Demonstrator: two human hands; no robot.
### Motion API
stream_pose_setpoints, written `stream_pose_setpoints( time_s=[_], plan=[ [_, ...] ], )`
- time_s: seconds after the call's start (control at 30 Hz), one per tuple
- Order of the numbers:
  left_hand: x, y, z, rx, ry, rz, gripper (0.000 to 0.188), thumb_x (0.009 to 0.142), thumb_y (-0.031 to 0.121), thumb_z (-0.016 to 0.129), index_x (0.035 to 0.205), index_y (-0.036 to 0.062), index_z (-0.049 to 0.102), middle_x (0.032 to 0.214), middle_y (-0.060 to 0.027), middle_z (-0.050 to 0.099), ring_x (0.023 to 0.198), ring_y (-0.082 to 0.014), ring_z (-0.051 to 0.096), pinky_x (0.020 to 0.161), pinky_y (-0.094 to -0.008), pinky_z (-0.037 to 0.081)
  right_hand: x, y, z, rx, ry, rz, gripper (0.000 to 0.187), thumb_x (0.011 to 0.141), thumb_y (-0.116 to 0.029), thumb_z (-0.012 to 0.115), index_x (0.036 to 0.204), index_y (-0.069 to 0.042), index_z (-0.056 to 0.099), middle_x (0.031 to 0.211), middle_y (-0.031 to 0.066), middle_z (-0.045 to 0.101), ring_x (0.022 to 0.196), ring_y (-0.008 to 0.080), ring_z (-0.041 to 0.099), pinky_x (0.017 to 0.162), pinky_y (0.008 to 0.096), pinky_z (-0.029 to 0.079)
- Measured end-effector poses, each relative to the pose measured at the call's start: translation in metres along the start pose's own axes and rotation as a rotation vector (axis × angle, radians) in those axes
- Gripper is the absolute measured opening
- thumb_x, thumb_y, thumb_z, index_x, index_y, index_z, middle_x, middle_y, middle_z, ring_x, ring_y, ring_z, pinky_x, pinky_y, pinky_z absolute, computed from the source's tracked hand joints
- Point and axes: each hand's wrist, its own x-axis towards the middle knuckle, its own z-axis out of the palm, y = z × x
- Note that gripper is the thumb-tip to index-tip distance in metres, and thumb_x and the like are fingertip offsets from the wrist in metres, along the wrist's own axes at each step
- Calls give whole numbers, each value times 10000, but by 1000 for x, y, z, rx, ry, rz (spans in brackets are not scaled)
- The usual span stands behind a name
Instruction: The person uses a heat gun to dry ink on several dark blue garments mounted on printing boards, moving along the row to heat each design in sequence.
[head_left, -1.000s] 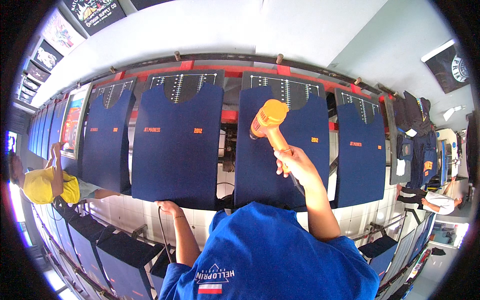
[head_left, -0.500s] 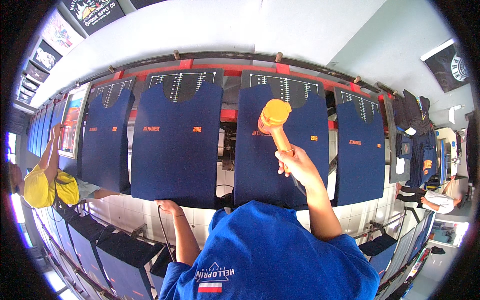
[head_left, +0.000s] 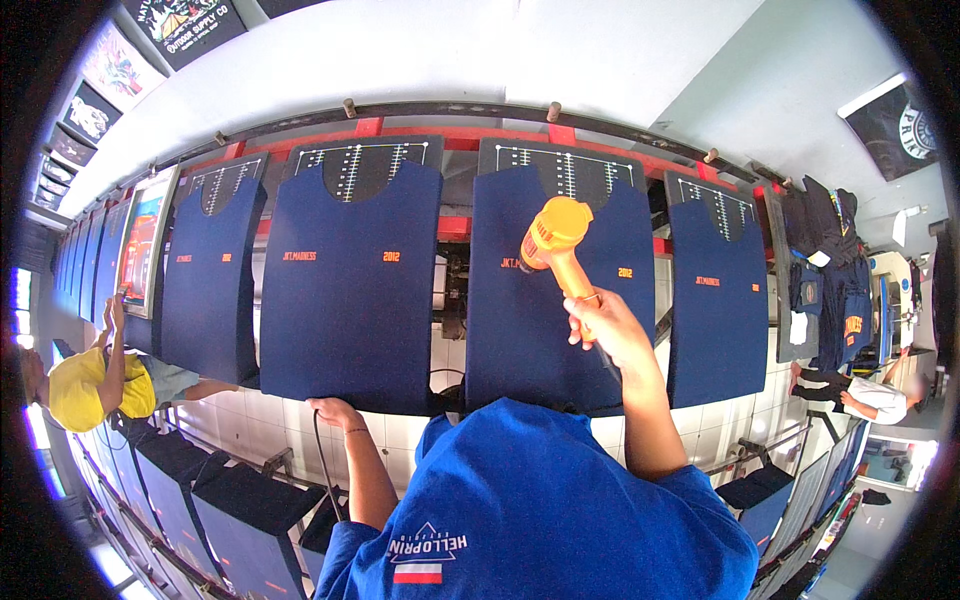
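In my right hand point(head_left: 612, 328) is an orange heat gun point(head_left: 562, 228), its handle wrapped by my fingers. Its nozzle points left and down, over orange print on the chest of a navy shirt point(head_left: 560, 350) and hiding part of it. That shirt is stretched on a dark board point(head_left: 607, 165) with white measuring marks. My left hand point(head_left: 338, 413) is at the near edge of the navy shirt point(head_left: 350, 330) to the left, its fingers closed around a black cord point(head_left: 325, 460) that hangs down towards me.
More navy shirts point(head_left: 718, 330) lie on boards along a red rail point(head_left: 458, 143). Behind me stands another row of boards point(head_left: 250, 500). A co-worker in yellow point(head_left: 85, 385) is by a framed screen point(head_left: 143, 250) at left. Another person point(head_left: 880, 402) and dark garments point(head_left: 845, 290) are at right.
The heat gun has turned slightly, with its nozzle swung further left and down; my right hand has shifted a little right and nearer. The co-worker's hands have dropped lower along the screen.
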Motion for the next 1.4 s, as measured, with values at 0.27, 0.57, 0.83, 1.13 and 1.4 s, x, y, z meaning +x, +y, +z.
stream_pose_setpoints(
  time_s=[0.27, 0.57, 0.83, 1.13, 1.4],
  plan=[
    [0, -2, -1, 3, -20, 26, 710, 1023, 457, 303, 1146, -184, 584, 1207, -312, 605, 1056, -413, 599, 971, -467, 448, -3, 9, -10, 38, 48, -8, 258, 947, -280, 628, 1056, -51, 580, 708, -3, 584, 574, 95, 601, 468, 215, 450],
    [-2, -20, -19, -52, -209, 29, 689, 1019, 491, 311, 1239, -106, 574, 1216, -243, 620, 1058, -361, 604, 907, -458, 482, -9, 15, -23, 3, 50, -47, 255, 946, -290, 632, 1039, -56, 587, 703, -7, 581, 579, 97, 606, 469, 218, 451],
    [3, -56, -79, -1, -295, 33, 455, 1026, 472, 343, 954, 75, 554, 855, -56, 626, 667, -153, 579, 557, -285, 437, -10, 21, -41, 42, 10, -28, 268, 942, -313, 639, 1004, -59, 583, 709, -1, 592, 586, 109, 620, 475, 230, 461],
    [-4, 6, -136, -219, -343, 78, 502, 1015, 527, 401, 940, 64, 580, 822, -45, 594, 560, -112, 491, 527, -253, 403, -14, 32, -27, 132, 31, -50, 373, 983, -402, 538, 1046, -35, 553, 698, 37, 582, 574, 156, 617, 523, 285, 505],
    [78, 104, -99, -206, -389, 285, 512, 1025, 517, 370, 1005, 56, 592, 915, -72, 629, 725, -160, 601, 628, -275, 475, -22, 51, 57, 490, -343, 54, 345, 851, -168, 597, 1140, 19, 582, 894, 98, 661, 814, 232, 688, 728, 340, 557]
  ],
)
